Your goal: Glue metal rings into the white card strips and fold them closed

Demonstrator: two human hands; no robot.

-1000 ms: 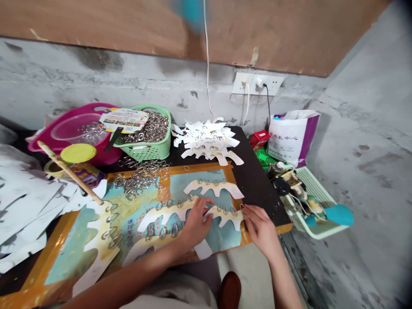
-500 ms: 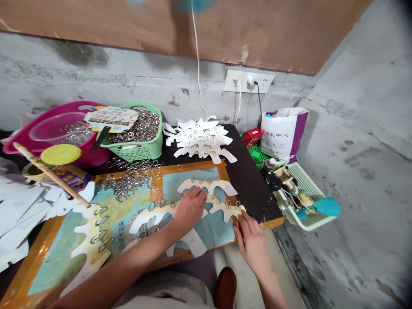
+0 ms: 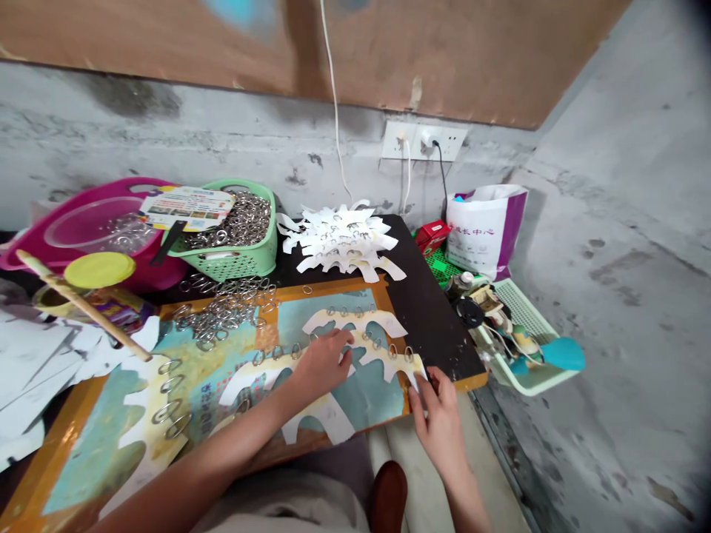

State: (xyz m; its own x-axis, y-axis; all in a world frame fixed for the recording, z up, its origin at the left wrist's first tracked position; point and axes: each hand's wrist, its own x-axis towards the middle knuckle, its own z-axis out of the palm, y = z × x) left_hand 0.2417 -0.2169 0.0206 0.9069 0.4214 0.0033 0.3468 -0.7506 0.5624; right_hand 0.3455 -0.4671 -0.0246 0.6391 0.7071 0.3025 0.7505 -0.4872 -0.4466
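My left hand (image 3: 323,364) is over the middle of a scalloped white paper strip (image 3: 272,364) with metal rings standing along its glue-yellowed edge. Its fingers are bent together; whatever they hold is hidden. My right hand (image 3: 438,414) has its thumb and fingers closed at the right end of a paper piece (image 3: 395,363) that also carries rings. Whether both pieces are one strip is hidden by my left hand. Behind them lies another ringed strip (image 3: 355,323), and nearer me a paper piece (image 3: 333,418). All rest on a blue, tape-edged board (image 3: 383,400).
Loose rings (image 3: 227,314) lie behind left, before a green basket (image 3: 233,263) of rings and a magenta basket (image 3: 161,270). A stick (image 3: 83,305) leans by a yellow lid (image 3: 100,270). Ringed papers (image 3: 344,240) are stacked at the back. A pale basket (image 3: 536,381) stands right.
My left hand has shifted slightly left and its fingers have lifted and drawn together. The right hand's fingers have moved a little right at the paper's end. The view has shifted slightly.
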